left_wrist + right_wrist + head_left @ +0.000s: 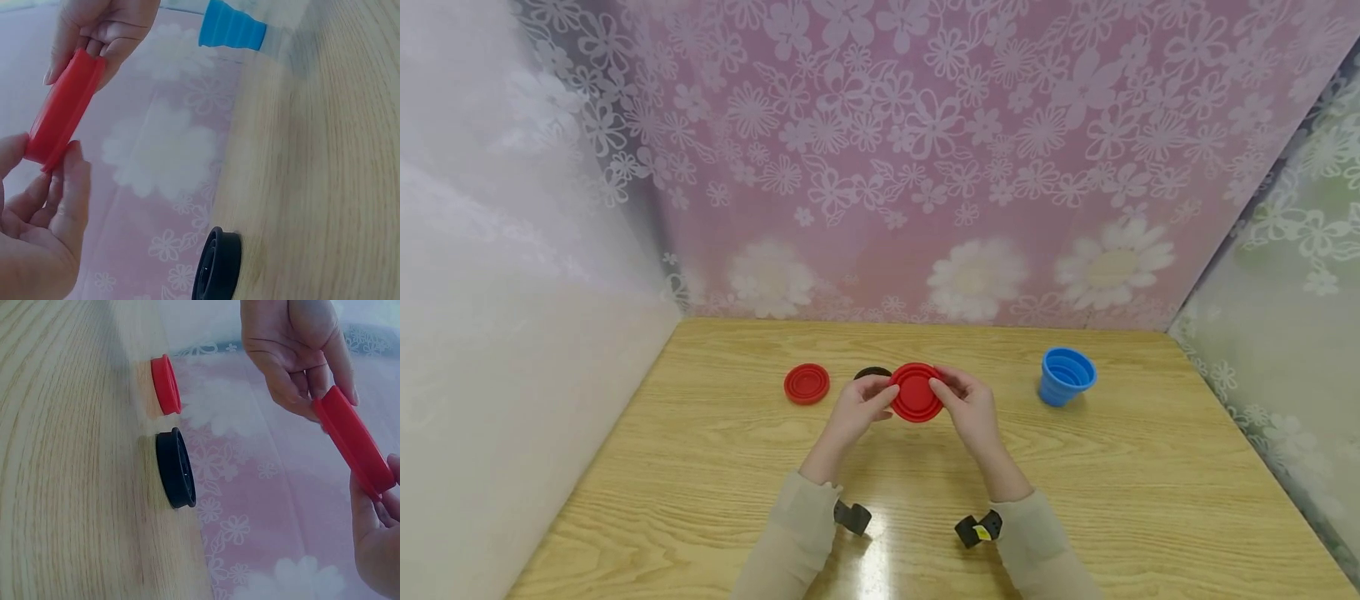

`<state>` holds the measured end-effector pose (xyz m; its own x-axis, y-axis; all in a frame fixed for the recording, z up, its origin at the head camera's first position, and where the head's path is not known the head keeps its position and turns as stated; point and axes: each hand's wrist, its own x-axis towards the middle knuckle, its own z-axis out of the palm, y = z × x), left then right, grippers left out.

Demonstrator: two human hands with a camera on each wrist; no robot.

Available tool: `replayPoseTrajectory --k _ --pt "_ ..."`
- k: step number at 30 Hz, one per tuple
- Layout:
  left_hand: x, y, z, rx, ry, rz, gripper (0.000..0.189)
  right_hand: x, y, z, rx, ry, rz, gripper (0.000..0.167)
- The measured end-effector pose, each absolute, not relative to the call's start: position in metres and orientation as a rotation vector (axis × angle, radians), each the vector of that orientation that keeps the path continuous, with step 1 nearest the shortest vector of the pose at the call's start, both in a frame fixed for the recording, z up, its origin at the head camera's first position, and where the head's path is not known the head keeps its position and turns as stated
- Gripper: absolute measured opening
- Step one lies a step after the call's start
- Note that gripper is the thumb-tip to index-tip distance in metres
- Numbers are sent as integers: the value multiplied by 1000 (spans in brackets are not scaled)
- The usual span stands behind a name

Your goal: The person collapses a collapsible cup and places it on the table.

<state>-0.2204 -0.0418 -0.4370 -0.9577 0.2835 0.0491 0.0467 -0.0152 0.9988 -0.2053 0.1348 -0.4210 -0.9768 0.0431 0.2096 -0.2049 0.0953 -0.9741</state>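
Observation:
A red collapsible cup, folded flat into a disc, is held up over the table between both hands. My left hand pinches its left edge, thumb on the near face and fingers behind. On the opposite edge my right hand pinches it the same way. The left wrist view shows the red cup tilted, well above the tabletop. A black collapsed cup lies on the table behind the hands, mostly covered by the left hand in the head view.
Another red collapsed cup lies flat at the left. A blue collapsible cup stands expanded at the right. The wooden table meets a pink flowered backdrop at the back, with pale panels on both sides.

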Motion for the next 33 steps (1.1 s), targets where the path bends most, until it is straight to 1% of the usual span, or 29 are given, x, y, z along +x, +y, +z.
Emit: replayPoseTrajectory --k 3,9,14,21,28,33 --pt "-225 -41 -445 323 2088 2124 32 -211 139 -429 150 -2153 2073 29" --pt "-226 -40 -447 280 2084 2223 31 -216 147 -438 146 -2129 2104 29" --pt "-223 -42 -439 269 2092 2226 30 -218 150 -440 159 -2176 2113 30" --pt "-213 -42 -421 317 2359 2044 29 -217 151 -438 126 -2202 2115 29" --pt "-213 -44 -420 359 2277 2100 30 -217 150 -438 136 -2207 2060 28" --pt "-213 -43 -420 318 2251 2116 31 -216 149 -436 111 -2191 2086 27"
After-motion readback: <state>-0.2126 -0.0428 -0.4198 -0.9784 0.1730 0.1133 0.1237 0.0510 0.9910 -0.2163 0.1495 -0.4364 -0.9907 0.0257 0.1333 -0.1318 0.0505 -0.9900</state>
